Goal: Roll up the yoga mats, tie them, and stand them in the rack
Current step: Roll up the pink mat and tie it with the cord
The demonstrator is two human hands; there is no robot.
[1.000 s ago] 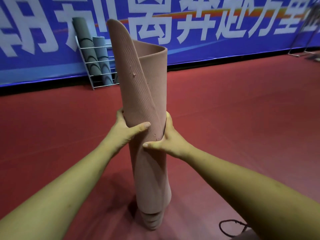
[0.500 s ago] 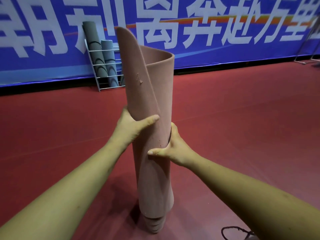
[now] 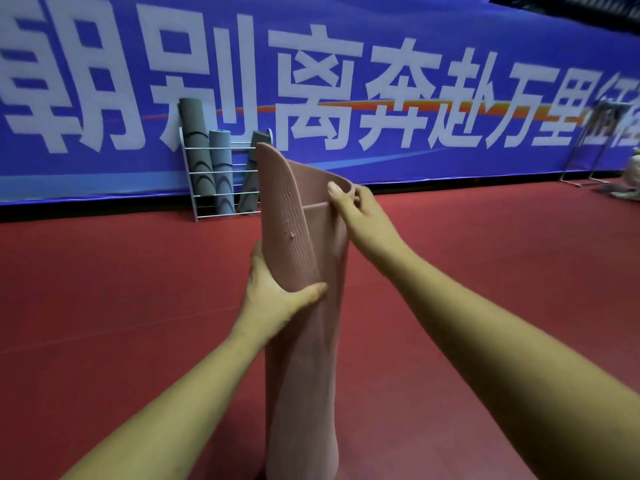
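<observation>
Three grey mats [image 3: 220,171] stand in the rack [image 3: 188,178]; before it, the left hand [image 3: 273,292] grips the loose, untied pink mat [image 3: 301,375], and the right hand [image 3: 360,209] pinches its rim.

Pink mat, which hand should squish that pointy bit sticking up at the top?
Probably the right hand: it pinches the top rim of the pink mat, beside the pointed flap. The left hand grips the middle, steadying the roll.
</observation>
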